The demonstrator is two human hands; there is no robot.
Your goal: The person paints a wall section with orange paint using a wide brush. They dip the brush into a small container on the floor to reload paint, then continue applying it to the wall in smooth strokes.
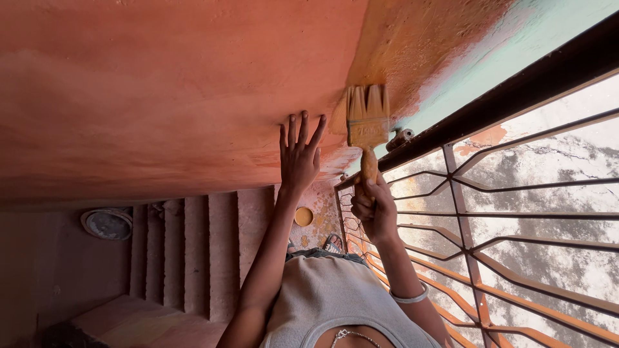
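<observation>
My right hand (374, 209) is closed around the wooden handle of a wide paintbrush (367, 122) loaded with yellow-orange paint. Its bristles press against the orange-painted wall (161, 96), beside a patch of fresh yellowish paint (419, 45). My left hand (300, 154) lies flat on the wall just left of the brush, fingers spread and holding nothing. A silver bangle (409, 298) circles my right wrist.
A dark metal railing with a curved grille (503, 212) runs along the right, next to a pale green strip of wall (516, 45). Concrete stairs (193, 251) sit beyond my arms. A round yellow paint lid (304, 216) and a round grey dish (106, 223) lie near them.
</observation>
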